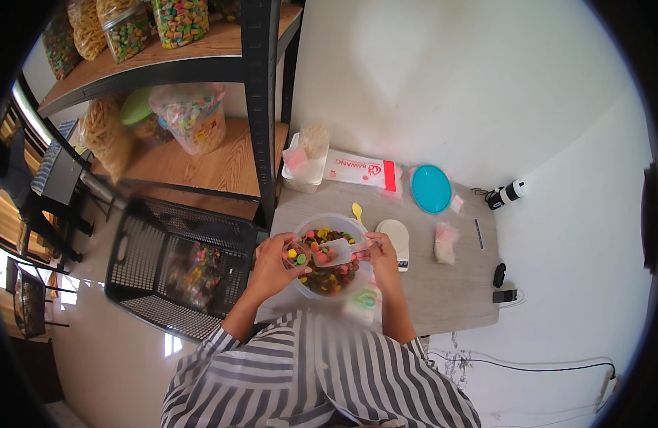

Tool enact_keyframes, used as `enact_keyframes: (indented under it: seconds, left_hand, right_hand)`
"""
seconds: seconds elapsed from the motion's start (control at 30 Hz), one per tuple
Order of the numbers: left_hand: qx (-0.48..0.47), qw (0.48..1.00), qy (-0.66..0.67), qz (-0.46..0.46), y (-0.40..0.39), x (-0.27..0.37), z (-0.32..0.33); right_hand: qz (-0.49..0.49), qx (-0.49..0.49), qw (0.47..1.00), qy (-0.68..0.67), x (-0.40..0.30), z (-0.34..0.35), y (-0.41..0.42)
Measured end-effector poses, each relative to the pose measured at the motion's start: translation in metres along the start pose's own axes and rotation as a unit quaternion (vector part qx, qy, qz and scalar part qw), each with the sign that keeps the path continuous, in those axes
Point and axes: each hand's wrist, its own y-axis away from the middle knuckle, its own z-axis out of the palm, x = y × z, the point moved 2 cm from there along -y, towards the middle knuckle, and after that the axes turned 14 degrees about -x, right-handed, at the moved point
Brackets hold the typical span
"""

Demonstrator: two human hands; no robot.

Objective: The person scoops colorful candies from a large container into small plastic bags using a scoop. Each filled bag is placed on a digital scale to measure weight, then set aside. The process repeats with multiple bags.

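Note:
A round translucent plastic tub holds brown, yellow, green, red and pink pieces. Over its left side, my left hand grips a small clear container with coloured pieces in it. My right hand holds the handle of a clear plastic scoop above the tub, its mouth close to the small container; some coloured pieces show in or through the scoop. Behind the tub lie a yellow spoon and a white digital scale.
A black plastic basket with filled clear bags stands at the left, below shelves. On the table are a blue lid, a printed plastic packet and a white container. A person stands far left.

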Motion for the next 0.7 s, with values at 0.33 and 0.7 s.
enact_keyframes:
  seconds: [0.33,0.7]
  left_hand:
    - [-0.019,0.997,-0.034,0.064,-0.016,0.039,0.016]
    - [-0.051,0.962,0.234,0.129,-0.043,0.047,0.031]
  right_hand:
    - [-0.124,0.064,0.986,0.096,-0.094,0.015,0.056]
    - [-0.332,0.049,0.889,0.311,-0.12,0.031,0.093]
